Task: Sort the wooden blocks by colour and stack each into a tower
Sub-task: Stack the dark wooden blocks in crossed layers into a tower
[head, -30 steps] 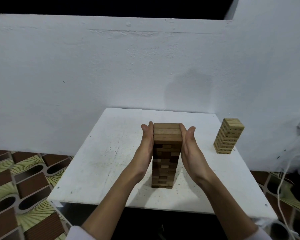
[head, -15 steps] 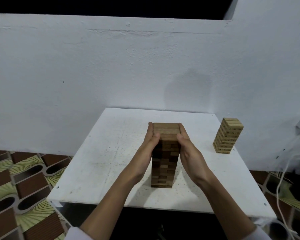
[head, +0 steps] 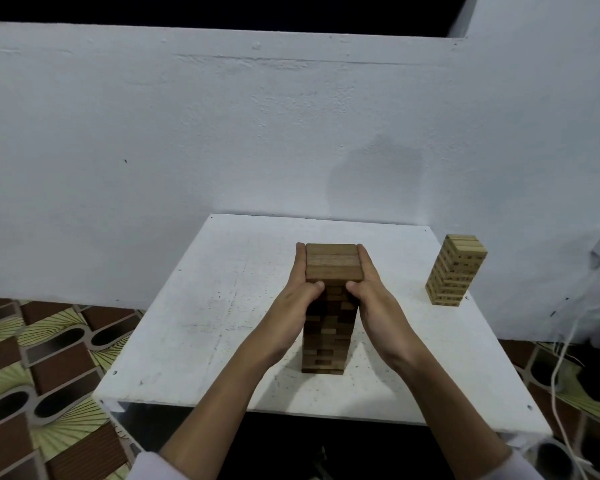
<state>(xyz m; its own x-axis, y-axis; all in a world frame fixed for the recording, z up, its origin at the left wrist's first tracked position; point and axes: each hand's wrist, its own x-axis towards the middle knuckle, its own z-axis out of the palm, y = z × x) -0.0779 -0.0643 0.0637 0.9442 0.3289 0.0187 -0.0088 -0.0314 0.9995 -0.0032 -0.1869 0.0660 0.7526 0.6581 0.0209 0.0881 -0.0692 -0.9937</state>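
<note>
The dark block tower [head: 328, 320] stands upright at the centre of the frame, its long axis vertical, its base resting on the white table [head: 201, 323] toward the near edge. It is a square column of small rectangular wooden blocks in mixed brown shades, each layer crossing the one below; the top layer shows three mid-brown blocks lying side by side, their grain running left to right across the frame.

The left hand [head: 297, 299] clasps the tower's upper left side, fingers straight up along the face and thumb curled round onto the near face just under the top layers. The right hand [head: 371, 296] mirrors it on the right side, thumb likewise hooked onto the near face. The tower's top sits between the two sets of fingertips; its lower half hangs free below the palms.

The pale block tower [head: 454, 270], of light wood, stands well apart at the right of the frame, near the table's right edge. The table surface is scuffed and speckled.
</note>
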